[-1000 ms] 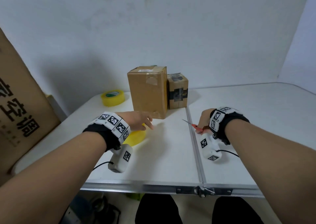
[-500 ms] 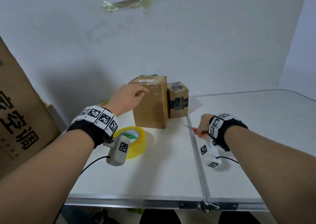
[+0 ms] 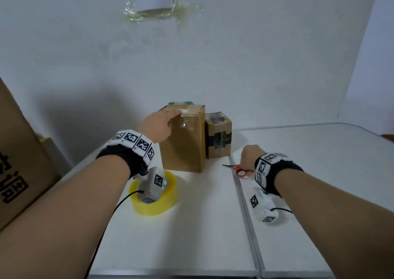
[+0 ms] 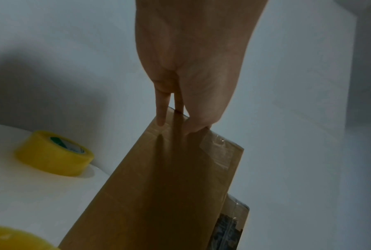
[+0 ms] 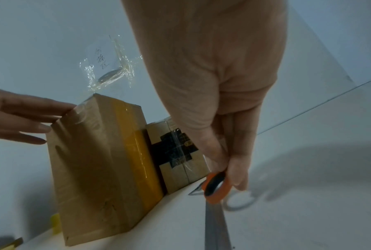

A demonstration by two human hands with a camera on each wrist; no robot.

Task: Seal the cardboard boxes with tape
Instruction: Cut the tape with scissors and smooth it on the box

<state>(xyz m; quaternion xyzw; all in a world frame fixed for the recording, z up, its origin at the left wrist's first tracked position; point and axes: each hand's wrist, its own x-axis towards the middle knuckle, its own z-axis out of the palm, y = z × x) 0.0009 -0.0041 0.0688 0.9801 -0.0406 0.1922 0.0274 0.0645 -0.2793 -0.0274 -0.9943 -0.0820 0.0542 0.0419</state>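
Now the left hand [image 3: 158, 127] lies with straight fingers flat against the top edge of the tall brown cardboard box [image 3: 183, 142], which stands upright on the white folding table [image 3: 213, 225]. Smoothing the clear tape strip [image 4: 217, 152] there will go best, I judge, with firm strokes from the corner outward, the box braced so it does not tip. The right hand [image 3: 251, 156], to the box's right, is curled around small orange-handled scissors [image 3: 236, 169] resting on the table. A yellow roll of packing tape [image 3: 156, 195] sits just in front of the box. A smaller taped cardboard box [image 3: 218, 136] touches its right side, crowding that face.
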